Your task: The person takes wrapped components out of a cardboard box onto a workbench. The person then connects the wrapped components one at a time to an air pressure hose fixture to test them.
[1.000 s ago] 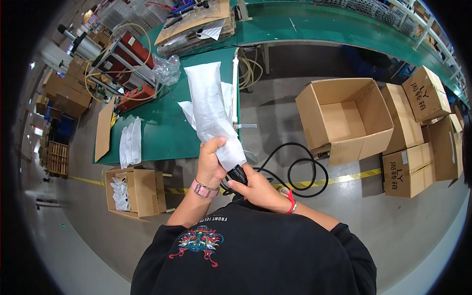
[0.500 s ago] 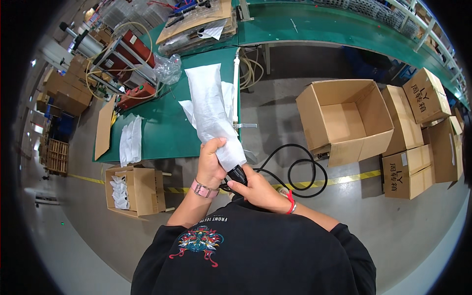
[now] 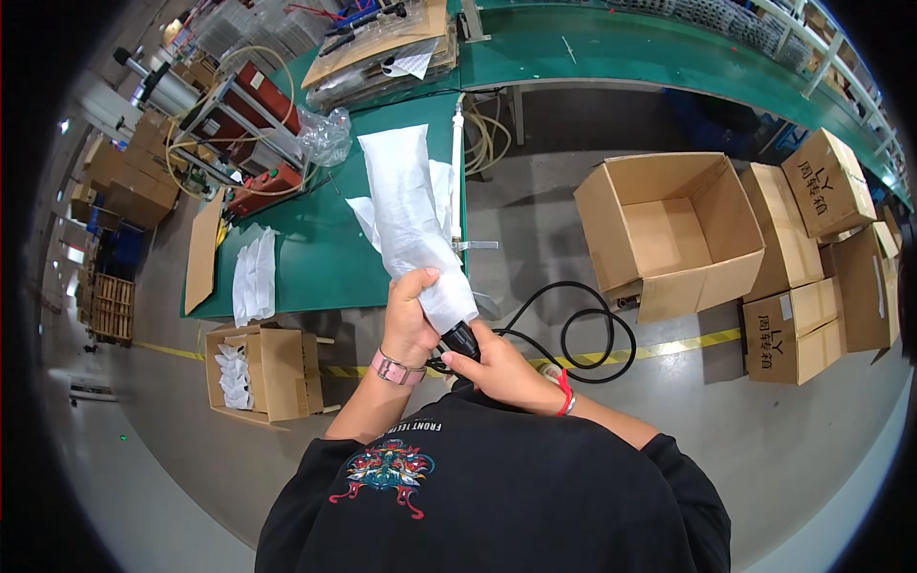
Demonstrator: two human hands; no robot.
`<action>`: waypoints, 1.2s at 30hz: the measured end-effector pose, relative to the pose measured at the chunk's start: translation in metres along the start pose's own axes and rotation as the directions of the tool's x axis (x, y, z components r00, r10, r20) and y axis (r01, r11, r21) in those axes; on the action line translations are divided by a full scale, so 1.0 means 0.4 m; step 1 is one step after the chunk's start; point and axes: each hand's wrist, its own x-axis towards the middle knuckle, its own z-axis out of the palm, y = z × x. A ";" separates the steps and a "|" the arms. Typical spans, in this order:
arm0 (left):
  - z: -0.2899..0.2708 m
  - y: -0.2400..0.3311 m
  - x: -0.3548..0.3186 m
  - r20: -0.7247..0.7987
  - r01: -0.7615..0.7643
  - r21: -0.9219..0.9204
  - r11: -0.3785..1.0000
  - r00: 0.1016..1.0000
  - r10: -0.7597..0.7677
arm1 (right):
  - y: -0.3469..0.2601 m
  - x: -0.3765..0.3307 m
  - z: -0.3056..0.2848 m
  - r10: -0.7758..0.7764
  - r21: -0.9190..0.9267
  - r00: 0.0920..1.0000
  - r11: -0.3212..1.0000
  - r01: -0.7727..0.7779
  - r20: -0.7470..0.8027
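Note:
In front of me a long white pouch of thin, cloth-like material slants up over the green table. My left hand is closed round its lower part, thumb on top. From the pouch's lower mouth sticks a black cylindrical end, and my right hand grips it with the thumb across it. What the pouch covers is hidden. Behind it another white pouch lies on the table. More white pouches hang over the table's near left edge.
Below the table stands a carton with several white pouches inside. At right are a large open carton and stacked cartons. A black cable or hose loops on the floor. A metal-framed machine stands at the table's far left.

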 end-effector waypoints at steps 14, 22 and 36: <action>0.001 0.061 0.024 -0.029 0.027 -0.194 0.981 0.999 -0.033 | -0.013 -0.005 -0.009 0.020 0.022 0.999 1.000 -0.021 0.039; -0.012 0.028 0.042 0.020 0.108 -0.067 0.992 0.994 -0.107 | -0.012 -0.006 -0.014 -0.004 0.033 0.997 0.999 0.007 -0.074; 0.024 0.013 0.058 0.128 0.134 -0.126 0.983 0.985 -0.118 | 0.020 -0.018 -0.026 -0.042 0.036 0.992 0.998 0.047 -0.121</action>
